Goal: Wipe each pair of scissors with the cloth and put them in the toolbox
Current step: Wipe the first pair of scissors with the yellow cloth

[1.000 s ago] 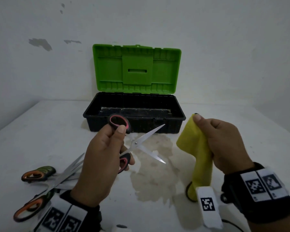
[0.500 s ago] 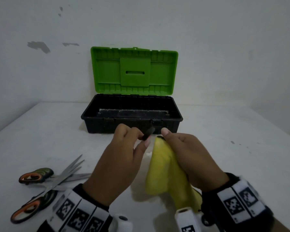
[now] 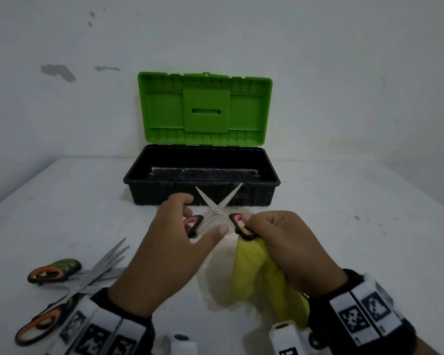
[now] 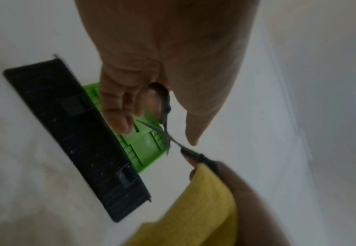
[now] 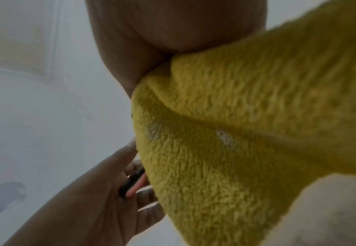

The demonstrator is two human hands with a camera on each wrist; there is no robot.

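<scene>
**Scissors spread open between both hands**

I see a white table (image 3: 344, 226) set against a white wall (image 3: 344, 60) with chipped paint. The toolbox (image 3: 201, 190) stands at the back, its green lid (image 3: 205, 108) upright; I can make out nothing in its black tray. My left hand (image 3: 172, 254) grips one handle of the pink-handled scissors (image 3: 217, 208); my right hand (image 3: 287, 244) pinches the other, together with the yellow cloth (image 3: 256, 272). The blades point toward the toolbox. The orange-handled scissors (image 3: 62, 285) lie at my left.
</scene>
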